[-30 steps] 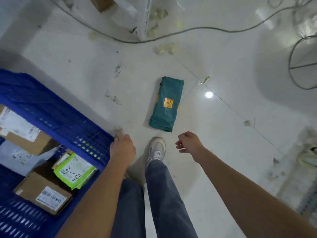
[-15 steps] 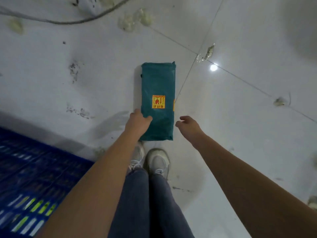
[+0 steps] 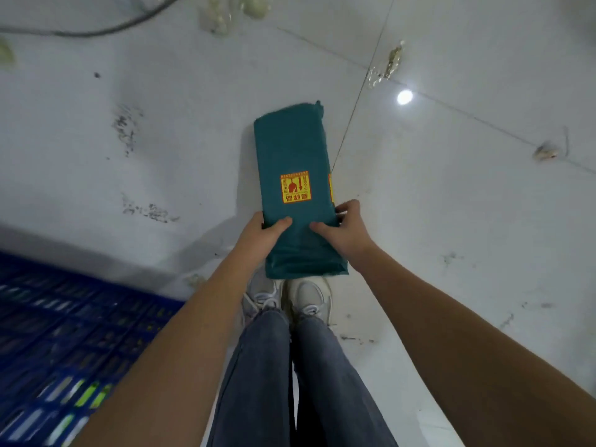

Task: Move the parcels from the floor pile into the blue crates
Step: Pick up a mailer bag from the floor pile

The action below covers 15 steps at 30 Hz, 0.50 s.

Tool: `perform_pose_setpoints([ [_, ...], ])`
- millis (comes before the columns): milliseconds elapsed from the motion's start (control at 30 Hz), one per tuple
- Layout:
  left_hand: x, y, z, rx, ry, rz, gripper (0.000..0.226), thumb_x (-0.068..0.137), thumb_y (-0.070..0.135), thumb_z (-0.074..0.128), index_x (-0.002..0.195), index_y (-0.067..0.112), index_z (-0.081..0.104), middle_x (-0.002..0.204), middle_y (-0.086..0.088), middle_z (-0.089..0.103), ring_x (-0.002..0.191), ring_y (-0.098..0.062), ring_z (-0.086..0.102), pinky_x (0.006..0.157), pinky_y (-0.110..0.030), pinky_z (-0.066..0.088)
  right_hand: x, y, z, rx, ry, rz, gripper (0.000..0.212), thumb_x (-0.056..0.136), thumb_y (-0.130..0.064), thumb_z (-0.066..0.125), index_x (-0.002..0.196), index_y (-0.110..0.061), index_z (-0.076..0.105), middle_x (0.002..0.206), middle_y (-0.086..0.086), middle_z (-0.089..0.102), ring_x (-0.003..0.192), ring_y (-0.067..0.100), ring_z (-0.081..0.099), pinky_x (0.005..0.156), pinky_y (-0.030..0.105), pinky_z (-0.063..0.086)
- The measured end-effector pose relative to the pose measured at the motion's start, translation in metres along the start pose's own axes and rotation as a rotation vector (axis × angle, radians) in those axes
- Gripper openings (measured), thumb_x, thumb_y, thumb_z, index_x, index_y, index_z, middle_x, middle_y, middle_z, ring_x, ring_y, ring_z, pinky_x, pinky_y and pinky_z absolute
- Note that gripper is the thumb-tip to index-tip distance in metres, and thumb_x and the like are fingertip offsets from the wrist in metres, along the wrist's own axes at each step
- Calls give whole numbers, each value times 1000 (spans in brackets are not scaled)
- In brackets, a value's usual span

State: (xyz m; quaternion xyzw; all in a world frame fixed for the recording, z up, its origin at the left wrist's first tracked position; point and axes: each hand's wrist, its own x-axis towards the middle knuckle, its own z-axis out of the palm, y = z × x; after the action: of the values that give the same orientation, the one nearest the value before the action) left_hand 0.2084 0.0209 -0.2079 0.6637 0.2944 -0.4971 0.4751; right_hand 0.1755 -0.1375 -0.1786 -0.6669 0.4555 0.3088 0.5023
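Observation:
A long teal parcel with a yellow and red fragile sticker lies lengthwise in front of my feet over the white floor. My left hand grips its near left edge, thumb on top. My right hand grips the near right edge, thumb on top and fingers wrapped round the side. Whether the parcel's far end still touches the floor I cannot tell. A blue crate with a slotted wall fills the lower left corner, to the left of my left arm.
My two white shoes stand just under the parcel's near end. A grey cable runs across the floor at the top left. Scraps of tape and dirt marks dot the white tiles.
Both hands have closed on the teal parcel's near end; half a second ago only the left touched it. The view has tilted down and closer; the crate's parcels are out of view.

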Motion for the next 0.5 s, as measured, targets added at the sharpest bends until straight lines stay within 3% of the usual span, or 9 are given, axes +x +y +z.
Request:
perform_pose_setpoints([
  [100,-46,9,4,42,-51,-44,25,85,30,65,106,24,54,112,-2,65,84,-11,64,72,-26,51,-45,-23,-10,19,80,0,68,75,-20,78,123,-9,32,99,-1,48,93,18,56,75,25,49],
  [133,-64,15,5,80,-54,-51,29,85,32,64,112,21,56,119,-5,63,89,-13,64,75,-27,51,-63,-30,-15,-14,94,-16,74,74,-19,78,131,-6,33,105,1,48,99,20,55,82,28,47],
  [233,-121,45,7,204,64,-39,77,83,47,62,145,15,30,146,-12,38,126,-28,47,103,-42,41,-127,-53,-28,-302,175,-206,62,71,-17,76,125,-5,47,113,8,45,105,26,53,86,32,46],
  [300,-166,76,6,20,74,15,79,84,46,60,148,21,22,145,-10,39,121,-23,52,95,-42,46,-173,-74,-36,-431,252,-355,54,68,-16,75,116,-6,52,109,9,47,100,27,53,78,37,48],
  [400,-238,124,1,-412,-47,28,70,78,49,65,137,21,40,120,-5,60,96,-18,64,65,-32,55,-237,-106,-50,-590,373,-551,53,62,-10,77,110,-4,56,104,13,53,94,31,54,72,40,51],
  [500,-305,157,-7,-511,2,96,68,68,47,75,125,20,50,114,-5,64,102,-22,63,73,-39,59,-295,-135,-68,-772,440,-768,58,47,-3,82,102,0,63,91,19,60,79,37,60,65,40,54],
])
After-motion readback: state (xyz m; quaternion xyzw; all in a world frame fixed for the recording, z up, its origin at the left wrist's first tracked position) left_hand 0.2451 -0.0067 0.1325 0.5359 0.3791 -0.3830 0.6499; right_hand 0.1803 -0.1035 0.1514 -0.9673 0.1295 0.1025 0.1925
